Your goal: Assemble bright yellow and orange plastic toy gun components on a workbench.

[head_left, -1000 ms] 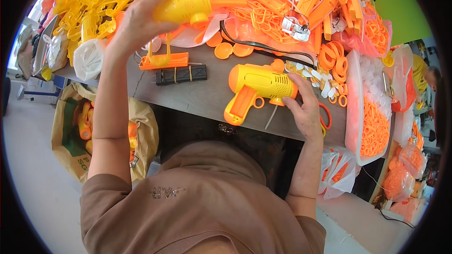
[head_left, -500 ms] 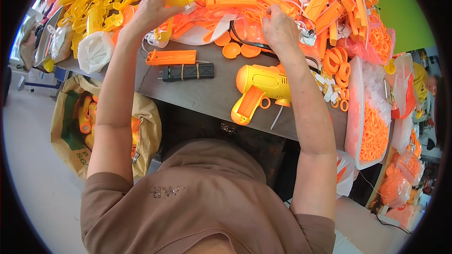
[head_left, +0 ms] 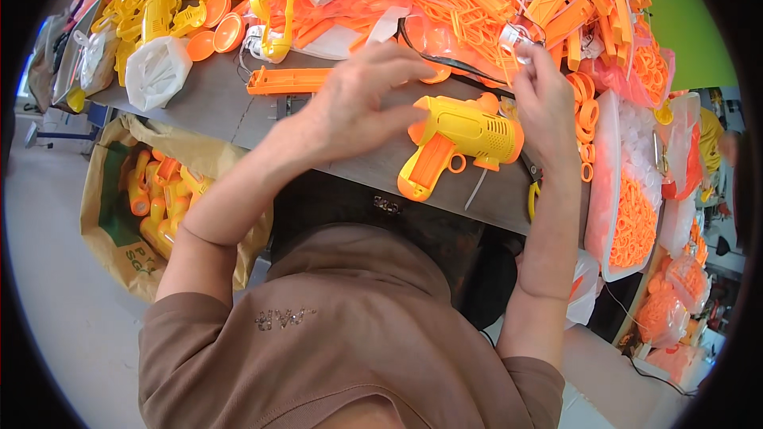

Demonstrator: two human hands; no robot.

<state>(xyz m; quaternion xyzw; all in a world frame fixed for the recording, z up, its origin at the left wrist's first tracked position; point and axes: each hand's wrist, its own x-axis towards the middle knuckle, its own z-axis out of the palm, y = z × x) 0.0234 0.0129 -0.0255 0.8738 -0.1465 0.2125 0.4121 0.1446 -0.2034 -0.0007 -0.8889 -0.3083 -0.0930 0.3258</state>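
The left hand (head_left: 356, 99) is loosely spread, its thumb at the rear of a yellow toy gun (head_left: 467, 130) lying on the tabletop (head_left: 369, 160). The right hand (head_left: 548, 103) has fingertips bunched beside a white part (head_left: 515, 36); whether it grips anything, I cannot tell.

My left arm (head_left: 246, 183) bent at the elbow and slanted inward across my front, the left hand (head_left: 350, 103) open, its fingers reaching rightward and the thumb spread apart below them. My right arm (head_left: 552, 218) extended almost straight ahead, bare to above the elbow, the right hand (head_left: 548, 103) with its fingers bent and turned inward, their exact grip too small to make out.
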